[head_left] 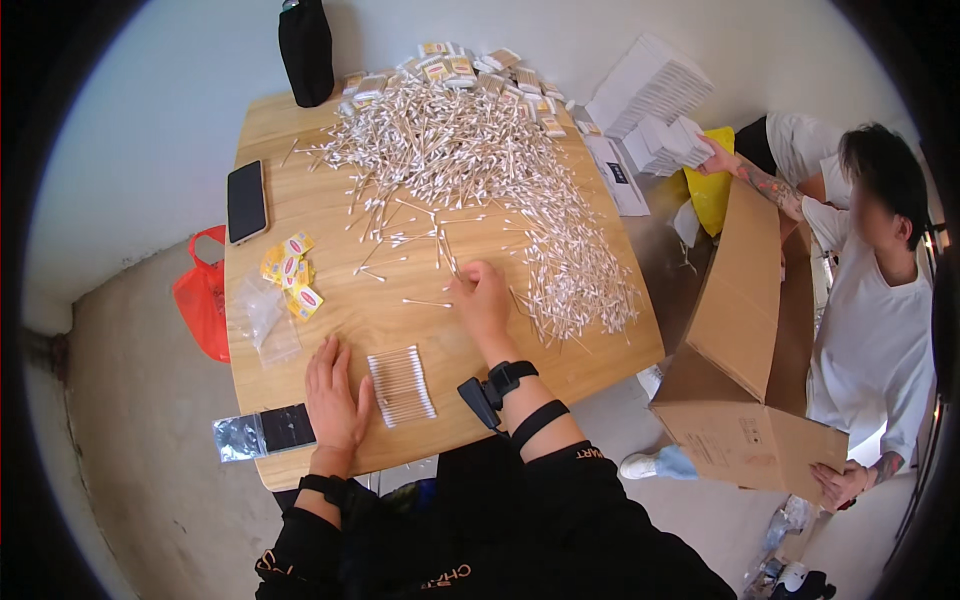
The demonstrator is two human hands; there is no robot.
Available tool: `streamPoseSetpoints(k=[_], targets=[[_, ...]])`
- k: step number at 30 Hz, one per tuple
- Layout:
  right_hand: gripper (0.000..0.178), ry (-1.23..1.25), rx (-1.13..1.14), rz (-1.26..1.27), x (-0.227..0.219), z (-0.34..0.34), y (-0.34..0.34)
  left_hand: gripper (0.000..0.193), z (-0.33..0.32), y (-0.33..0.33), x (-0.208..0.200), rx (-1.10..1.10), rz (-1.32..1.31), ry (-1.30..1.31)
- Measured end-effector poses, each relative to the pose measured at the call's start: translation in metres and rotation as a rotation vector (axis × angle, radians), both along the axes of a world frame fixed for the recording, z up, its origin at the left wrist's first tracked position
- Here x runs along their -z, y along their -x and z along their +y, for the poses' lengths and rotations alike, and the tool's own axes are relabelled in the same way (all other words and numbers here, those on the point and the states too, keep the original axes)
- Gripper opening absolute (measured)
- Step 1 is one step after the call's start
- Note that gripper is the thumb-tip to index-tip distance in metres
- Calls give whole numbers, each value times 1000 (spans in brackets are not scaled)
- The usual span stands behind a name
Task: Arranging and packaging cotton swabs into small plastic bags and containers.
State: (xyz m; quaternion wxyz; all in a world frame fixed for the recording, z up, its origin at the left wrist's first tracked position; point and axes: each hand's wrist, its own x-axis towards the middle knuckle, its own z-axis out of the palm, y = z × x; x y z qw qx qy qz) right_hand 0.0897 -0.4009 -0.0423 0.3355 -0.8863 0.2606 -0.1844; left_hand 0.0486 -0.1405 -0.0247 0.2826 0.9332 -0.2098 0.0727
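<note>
A neat row of cotton swabs (401,386) lies side by side on the wooden table (330,235). Just left of it, my left hand (338,393) rests flat with its fingers stretched out, close to the row's edge. My right hand (481,300) is at the middle of the table, thumb and fingers pinched on cotton swabs (447,252); how many is hard to make out. One single swab (427,302) lies just left of that hand. Beyond spreads a large loose heap of cotton swabs (450,140), which runs down the right side of the table.
Packed swab bundles (460,70) line the heap's far edge. At left are a phone (247,202), yellow labels (290,275), clear bags (265,325) and a dark pouch (288,427). A black bottle (305,55) stands behind. At right, a person handles white boxes (668,143) beside a cardboard box (735,300).
</note>
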Motion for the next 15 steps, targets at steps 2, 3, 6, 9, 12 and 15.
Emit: streamPoseSetpoints(k=[2,3,6,9,12,15], targets=[[26,-46,-24,46,2,-9,-5,49,-1,3,-1,17,0,24],[23,-92,-46,93,4,-15,-8,49,-1,3,-1,15,2,21],[18,-407,-117,54,15,-47,-10,49,-7,0,-3,31,-9,17],[22,-789,52,-51,12,-49,6,50,-4,0,-2,9,18,8],[23,-825,131,-127,6,-50,22,51,-2,0,-1,13,9,-10],[27,-6,329,-305,14,-43,24,51,-6,-2,-5,27,-2,-17]])
